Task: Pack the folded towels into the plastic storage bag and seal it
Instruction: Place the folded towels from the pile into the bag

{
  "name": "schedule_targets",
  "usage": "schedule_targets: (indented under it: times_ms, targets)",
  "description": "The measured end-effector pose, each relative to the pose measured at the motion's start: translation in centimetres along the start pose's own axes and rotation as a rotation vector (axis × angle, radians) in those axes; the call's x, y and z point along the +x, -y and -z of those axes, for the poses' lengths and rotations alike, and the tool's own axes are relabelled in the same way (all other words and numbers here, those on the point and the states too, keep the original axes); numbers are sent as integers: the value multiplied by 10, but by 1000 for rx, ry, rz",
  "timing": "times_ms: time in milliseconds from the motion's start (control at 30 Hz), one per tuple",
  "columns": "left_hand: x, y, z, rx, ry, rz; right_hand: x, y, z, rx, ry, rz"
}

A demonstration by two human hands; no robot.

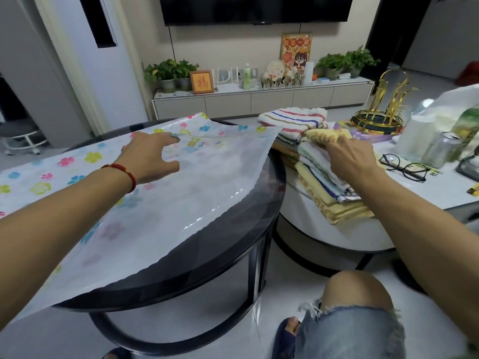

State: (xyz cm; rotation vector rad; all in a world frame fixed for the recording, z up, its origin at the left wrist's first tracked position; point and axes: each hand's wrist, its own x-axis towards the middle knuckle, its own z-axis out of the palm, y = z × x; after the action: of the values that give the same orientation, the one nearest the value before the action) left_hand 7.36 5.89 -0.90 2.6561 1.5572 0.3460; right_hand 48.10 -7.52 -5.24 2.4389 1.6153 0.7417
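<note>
Head view, and plenty going on: plastic storage bag [160, 193] spread flat across the dark round table [220, 244], filling the left and centre of the frame, printed with coloured flowers along its far side, wavy near edge hanging just past the table rim. Left hand [149, 158] down on the bag at centre left, red cord bracelet [121, 172] round the wrist, thumb stretched out to the right, fingers reaching toward the far strip of the bag — fingertips partly hidden, so whether pinching the film or only pressing it cannot be told. Far right corner of the bag lifted, curling up toward the towels. Over to the right of centre — right hand [348, 158] on the stack of folded towels [326, 187], fingers bent over the top yellow patterned towel [328, 136], gripping at its edge. Stack sitting on the white round table [337, 237], just beside the dark one, towels fanned in pale yellow, white and blue-striped layers. Behind it, toward upper centre, a second striped towel pile [293, 120] in red, blue and olive bands. Right edge of the frame: black-rimmed glasses [403, 167], a silver drinks can [442, 149], a gold rack [386, 104]. Bottom right, a bare knee and frayed denim shorts [350, 330].
</note>
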Motion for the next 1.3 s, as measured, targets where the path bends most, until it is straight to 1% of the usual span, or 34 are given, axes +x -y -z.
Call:
schedule_targets:
  times_ms: [133, 200, 267, 333, 400, 467, 533, 600, 667, 700, 733, 767, 800, 833, 867, 900, 933, 1000, 1033, 1167, 1233, 1300]
  targets:
    - [1, 2, 0, -7, -17, 14, -4, 0, 29, 117, -187, 3]
    - [2, 3, 1, -5, -24, 15, -14, 3, 52, 285, -244, -14]
    - [2, 5, 3, -5, -32, 3, -26, 9, 76, 556, -248, -64]
    - [2, 7, 7, -6, -34, -9, -35, 19, 95, 898, -169, -93]
    - [1, 7, 13, -3, -17, -13, -42, 35, 107, 1236, 26, -76]
    - [0, 8, 19, 4, 9, -21, -42, 62, 111, 1521, 249, -35]
    - [-1, 10, 25, 25, 29, -36, -37, 100, 110, 1706, 448, -4]
    - [-2, 13, 30, 48, 35, -49, -25, 145, 107, 1800, 577, 33]
    - [-3, 13, 35, 53, 21, -75, -9, 184, 101, 1917, 599, 9]
    - [-3, 15, 38, 56, 13, -83, 0, 202, 98, 2006, 570, -51]
    - [-3, 15, 41, 62, 8, -86, 9, 219, 92, 2106, 511, -153]
    - [-3, 16, 44, 68, 8, -83, 16, 235, 83, 2164, 411, -271]
    - [-4, 16, 46, 70, 14, -82, 20, 249, 72, 2143, 301, -389]
    - [-5, 16, 48, 64, 17, -82, 21, 262, 59, 2060, 230, -486]
    - [-6, 15, 50, 55, 10, -90, 20, 273, 46, 1951, 217, -559]
    - [-7, 14, 51, 53, 0, -104, 18, 281, 35, 1860, 261, -596]
    - [-8, 13, 52, 55, -9, -123, 17, 289, 24, 1795, 331, -590]
    - [-11, 11, 52, 66, -1, -155, 24, 300, 8, 1731, 388, -518]
    - [-13, 11, 51, 82, 9, -167, 31, 304, 4, 1745, 378, -524]
    - [-18, 16, 47, 118, 19, -214, 62, 321, 4, 1849, 306, -690]
    - [-18, 20, 46, 117, 19, -221, 82, 329, 7, 1890, 273, -709]
    - [-17, 22, 44, 125, 31, -229, 103, 331, 7, 1947, 324, -695]
